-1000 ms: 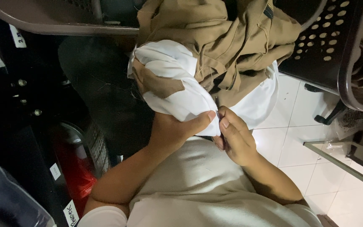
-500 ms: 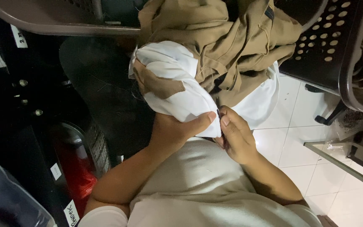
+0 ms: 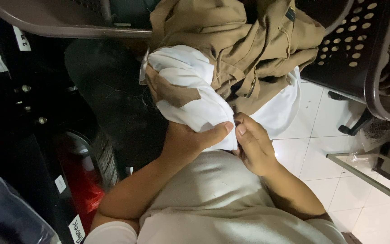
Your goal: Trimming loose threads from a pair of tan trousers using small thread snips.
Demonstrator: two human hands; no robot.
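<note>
A khaki garment (image 3: 244, 40) with white pocket lining (image 3: 190, 86) hangs from the top of the head view down toward my body. My left hand (image 3: 190, 140) grips the bunched white lining from below, thumb pressed across it. My right hand (image 3: 253, 144) pinches the lining's lower edge right beside the left thumb, fingertips on the fabric. A zipper (image 3: 253, 83) runs along the khaki cloth just above my right hand. More white cloth (image 3: 280, 108) hangs behind my right hand.
A dark perforated plastic basket (image 3: 353, 49) stands at the right with cloth in it. A curved brown rim (image 3: 68, 27) crosses the top left. Dark shelving with white labels and a red object (image 3: 84, 190) fills the left. White floor tiles (image 3: 321, 135) lie at right.
The hands and the garment have stayed almost in place; the bunched white lining has shifted only slightly.
</note>
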